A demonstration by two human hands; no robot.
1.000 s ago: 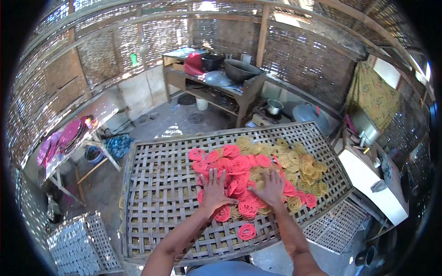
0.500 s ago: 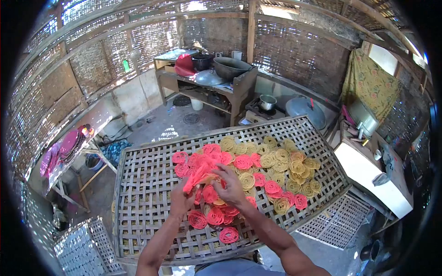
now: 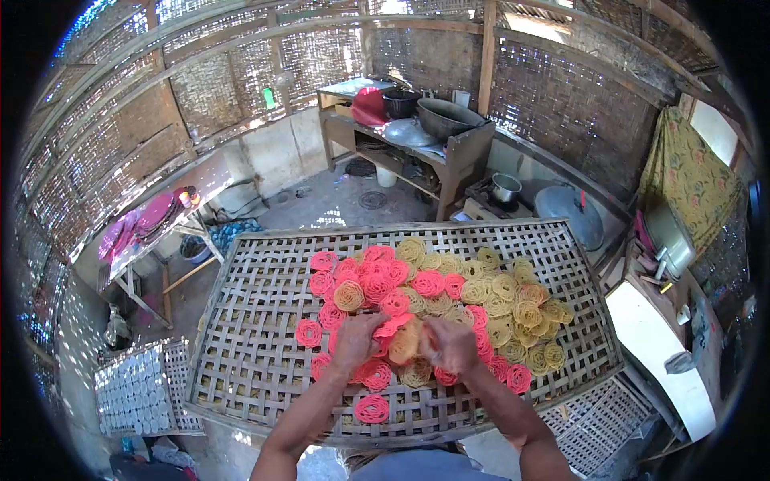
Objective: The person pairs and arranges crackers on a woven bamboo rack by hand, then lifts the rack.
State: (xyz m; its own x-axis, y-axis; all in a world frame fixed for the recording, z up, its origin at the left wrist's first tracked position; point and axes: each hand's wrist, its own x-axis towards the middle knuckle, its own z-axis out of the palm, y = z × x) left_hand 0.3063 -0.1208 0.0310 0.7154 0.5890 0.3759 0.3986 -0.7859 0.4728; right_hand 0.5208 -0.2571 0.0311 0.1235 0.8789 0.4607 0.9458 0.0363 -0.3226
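Note:
My left hand (image 3: 358, 343) is closed on a pink lacy round (image 3: 393, 324), which looks like a coiled noodle cracker. Its fingers meet near the round's left edge. Between my hands an orange-yellow lacy round (image 3: 405, 341) is tilted up, somewhat blurred. My right hand (image 3: 451, 345) has its fingers curled at that round's right edge, the fingertips partly hidden. Under and around both hands lie overlapping pink rounds (image 3: 377, 285) and, to the right, a heap of yellow ones (image 3: 525, 309). One pink round (image 3: 371, 409) lies apart near the front.
A large woven bamboo rack (image 3: 265, 337) bears the rounds. Behind it stand a wooden shelf (image 3: 449, 172) with pans and a pot (image 3: 505, 187) on a stove. A bench (image 3: 164, 228) is at left, a white-sided counter (image 3: 662, 353) at right, more racks (image 3: 136, 393) below.
The pink bunch once raised between my hands is spread lower on the rack. Both hands have come down and nearer the front, with an orange-yellow round between them. The view has shifted left.

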